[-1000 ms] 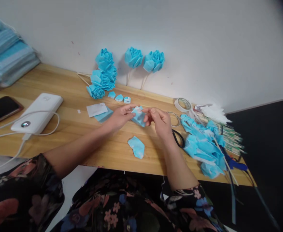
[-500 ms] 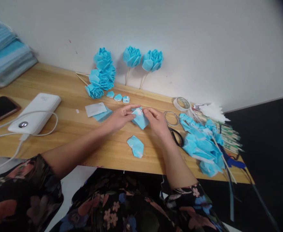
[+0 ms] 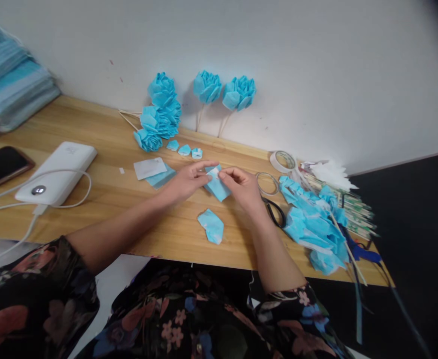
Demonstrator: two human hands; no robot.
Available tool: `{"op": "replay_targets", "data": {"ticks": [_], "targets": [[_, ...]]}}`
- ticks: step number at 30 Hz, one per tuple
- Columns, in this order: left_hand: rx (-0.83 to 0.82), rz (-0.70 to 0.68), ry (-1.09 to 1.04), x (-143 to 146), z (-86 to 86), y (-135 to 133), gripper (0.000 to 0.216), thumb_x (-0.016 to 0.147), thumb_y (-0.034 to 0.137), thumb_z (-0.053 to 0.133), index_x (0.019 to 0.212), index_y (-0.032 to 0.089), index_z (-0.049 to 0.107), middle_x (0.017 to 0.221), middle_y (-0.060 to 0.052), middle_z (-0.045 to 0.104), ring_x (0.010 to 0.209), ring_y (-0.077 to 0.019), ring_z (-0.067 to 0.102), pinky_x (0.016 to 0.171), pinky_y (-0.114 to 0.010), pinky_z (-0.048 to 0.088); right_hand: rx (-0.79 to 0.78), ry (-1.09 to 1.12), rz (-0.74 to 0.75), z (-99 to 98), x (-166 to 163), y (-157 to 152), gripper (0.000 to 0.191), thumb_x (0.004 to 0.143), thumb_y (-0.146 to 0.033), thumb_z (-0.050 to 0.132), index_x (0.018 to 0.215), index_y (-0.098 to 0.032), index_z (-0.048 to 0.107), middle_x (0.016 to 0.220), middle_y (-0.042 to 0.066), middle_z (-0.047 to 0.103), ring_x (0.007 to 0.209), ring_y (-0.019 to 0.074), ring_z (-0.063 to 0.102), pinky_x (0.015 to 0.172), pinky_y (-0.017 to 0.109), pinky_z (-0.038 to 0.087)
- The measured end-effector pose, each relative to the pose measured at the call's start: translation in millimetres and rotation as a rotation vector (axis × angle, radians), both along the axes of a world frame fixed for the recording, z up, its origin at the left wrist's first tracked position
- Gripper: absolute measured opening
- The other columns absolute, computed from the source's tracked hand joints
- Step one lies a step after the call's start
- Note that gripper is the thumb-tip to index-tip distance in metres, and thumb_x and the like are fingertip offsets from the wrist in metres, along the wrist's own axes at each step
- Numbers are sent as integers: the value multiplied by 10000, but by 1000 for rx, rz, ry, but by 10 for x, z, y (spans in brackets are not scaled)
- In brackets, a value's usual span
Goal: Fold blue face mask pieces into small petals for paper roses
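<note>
My left hand point(image 3: 189, 183) pinches the left edge of a light-blue folded petal point(image 3: 219, 191), of paper or thin cloth, just above the table. The thumb and forefinger of my right hand point(image 3: 244, 188) are closed at the petal's upper right, by a whitish patch on it. Nearer to me on the wood lies a loose blue petal point(image 3: 212, 227). Left of my left hand, a white rectangular piece point(image 3: 149, 168) partly covers a blue one point(image 3: 161, 177). Three small folded blue pieces point(image 3: 184, 149) sit in a row behind my hands.
Finished blue flowers point(image 3: 161, 117) on sticks lie at the back; two more point(image 3: 239, 93) lean on the wall. Tape rolls point(image 3: 283, 161), black-handled scissors point(image 3: 276, 213), crumpled blue pieces point(image 3: 314, 227) and a blue glue gun point(image 3: 364, 253) are rightward. A power bank point(image 3: 60, 172) and phone point(image 3: 4, 167) lie left.
The petal between my hands has turned slightly, and my right fingertips have shifted a little on its upper edge. The whole view has moved slightly; the other things stay put.
</note>
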State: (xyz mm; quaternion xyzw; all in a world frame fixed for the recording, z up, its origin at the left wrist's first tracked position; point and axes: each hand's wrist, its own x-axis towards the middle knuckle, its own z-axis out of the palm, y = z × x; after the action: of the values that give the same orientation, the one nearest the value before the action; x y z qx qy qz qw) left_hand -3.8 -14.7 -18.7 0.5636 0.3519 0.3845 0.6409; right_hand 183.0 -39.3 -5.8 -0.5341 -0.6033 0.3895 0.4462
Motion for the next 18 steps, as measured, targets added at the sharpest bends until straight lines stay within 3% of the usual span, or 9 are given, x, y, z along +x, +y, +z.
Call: {"op": "replay_targets", "data": {"ticks": [6, 13, 18], "targets": [[-55, 39, -11, 25, 25, -11, 467, 846, 331, 706, 1272, 145, 652, 867, -28, 721, 754, -134, 653, 748, -281, 524, 30, -46, -41, 59, -31, -21, 201, 797, -392, 668, 734, -201, 686, 664, -16, 581, 622, 124, 459, 596, 268, 375], [-52, 103, -25, 22, 61, -18, 301, 781, 434, 751, 847, 150, 675, 756, 6, 661, 666, -115, 599, 683, -266, 511, 23, -55, -35, 39, -29, -31, 202, 808, -394, 676, 754, -199, 689, 676, -20, 578, 619, 116, 444, 591, 264, 361], [-15, 121, -10, 2, 58, -12, 287, 774, 429, 735, 810, 157, 649, 726, 15, 623, 659, -110, 556, 681, -264, 483, 23, -34, -1, 43, -25, -30, 263, 853, -454, 647, 796, -202, 693, 722, -11, 598, 658, 124, 471, 608, 264, 374]]}}
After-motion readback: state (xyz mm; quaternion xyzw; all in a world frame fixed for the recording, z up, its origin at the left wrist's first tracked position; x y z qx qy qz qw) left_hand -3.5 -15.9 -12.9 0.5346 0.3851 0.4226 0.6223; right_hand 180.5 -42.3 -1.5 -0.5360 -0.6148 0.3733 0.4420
